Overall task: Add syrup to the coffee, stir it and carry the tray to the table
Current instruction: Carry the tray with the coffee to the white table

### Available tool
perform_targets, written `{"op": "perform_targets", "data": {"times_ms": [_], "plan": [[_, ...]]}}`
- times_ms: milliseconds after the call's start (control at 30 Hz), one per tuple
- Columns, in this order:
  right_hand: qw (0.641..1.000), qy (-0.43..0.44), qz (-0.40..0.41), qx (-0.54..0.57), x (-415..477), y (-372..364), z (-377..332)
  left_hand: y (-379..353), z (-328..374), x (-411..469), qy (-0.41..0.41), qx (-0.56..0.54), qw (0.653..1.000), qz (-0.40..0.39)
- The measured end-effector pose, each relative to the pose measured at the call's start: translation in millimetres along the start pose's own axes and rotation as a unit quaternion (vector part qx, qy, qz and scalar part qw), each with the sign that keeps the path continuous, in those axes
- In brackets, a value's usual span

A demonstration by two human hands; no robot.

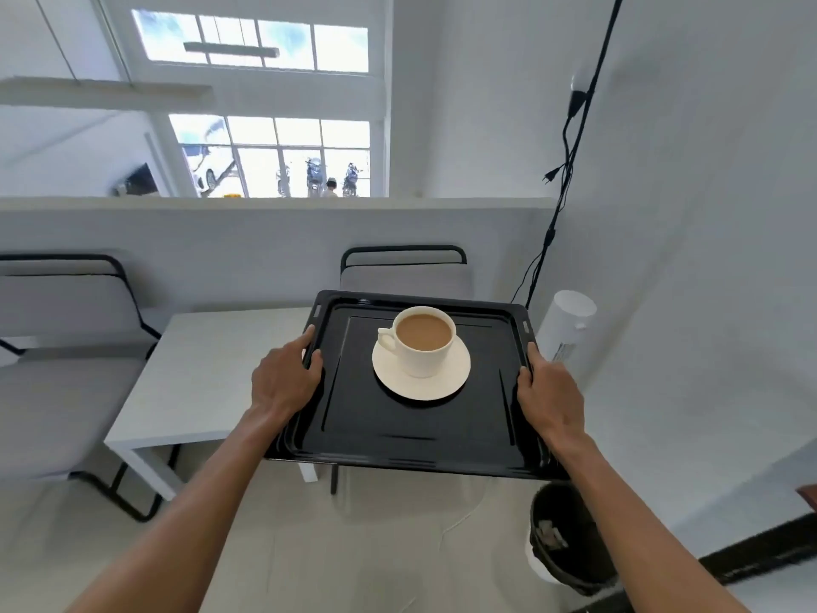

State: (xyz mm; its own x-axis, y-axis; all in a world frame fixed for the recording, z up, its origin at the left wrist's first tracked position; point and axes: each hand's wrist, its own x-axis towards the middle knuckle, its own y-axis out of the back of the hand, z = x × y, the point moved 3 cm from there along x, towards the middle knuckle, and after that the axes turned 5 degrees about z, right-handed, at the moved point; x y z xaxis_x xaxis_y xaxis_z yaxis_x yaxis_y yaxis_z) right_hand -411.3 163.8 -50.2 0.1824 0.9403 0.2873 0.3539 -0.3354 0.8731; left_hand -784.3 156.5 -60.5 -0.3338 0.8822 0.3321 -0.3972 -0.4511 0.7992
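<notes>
Tray: the black tray (411,418) is up in the air, held out in front of the person over the floor, with its far left corner reaching across the near right end of the white table (212,369); it looks level, which I take to be for the coffee's sake.
Left hand: the left hand (285,378) clamps the tray's rim at 9 o'clock, thumb hooked over the lip and fingers curled under, so closed on the rim.
Right hand: the right hand (546,391) mirrors it at 3 o'clock, thumb on top, fingers wrapped beneath the edge. One grip on each side, opposite each other, shares the load and stops any tipping.
Cup: the white cup (422,342) stands upright on its saucer (420,382), a little toward 12 o'clock from the tray's middle, handle turned to 9 o'clock. It is well filled with milky brown coffee, smooth on top.
Saucer's purpose: I'd say it is there to catch drips and give the cup a wider footing while it travels.
Spoon and syrup: neither is anywhere in sight.
Stage: judging by that, the carry is under way and only the setting down is left.
Surroundings: a chair (404,269) stands behind the table at 12 o'clock, a bin (568,541) on the floor at 5 o'clock of the tray, a white cylinder (568,329) by the wall at 2 o'clock.
Risk: a jolt on landing could slop coffee over the brim.
</notes>
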Motion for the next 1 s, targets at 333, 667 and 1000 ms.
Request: {"op": "perform_targets", "data": {"times_ms": [333, 667, 1000], "plan": [[0.995, 0.098, -0.022, 0.019, 47, -69, -116, 39, -101, 41, 0.098, 0.024, 0.994, 0.031], [0.987, 0.146, -0.06, 0.035, 96, -155, -234, 57, -201, 105, 0.152, 0.048, 0.984, 0.076], [0.984, 0.148, -0.074, 0.067, 139, -242, -340, 71, -298, 190, 0.169, 0.057, 0.982, 0.069]]}}
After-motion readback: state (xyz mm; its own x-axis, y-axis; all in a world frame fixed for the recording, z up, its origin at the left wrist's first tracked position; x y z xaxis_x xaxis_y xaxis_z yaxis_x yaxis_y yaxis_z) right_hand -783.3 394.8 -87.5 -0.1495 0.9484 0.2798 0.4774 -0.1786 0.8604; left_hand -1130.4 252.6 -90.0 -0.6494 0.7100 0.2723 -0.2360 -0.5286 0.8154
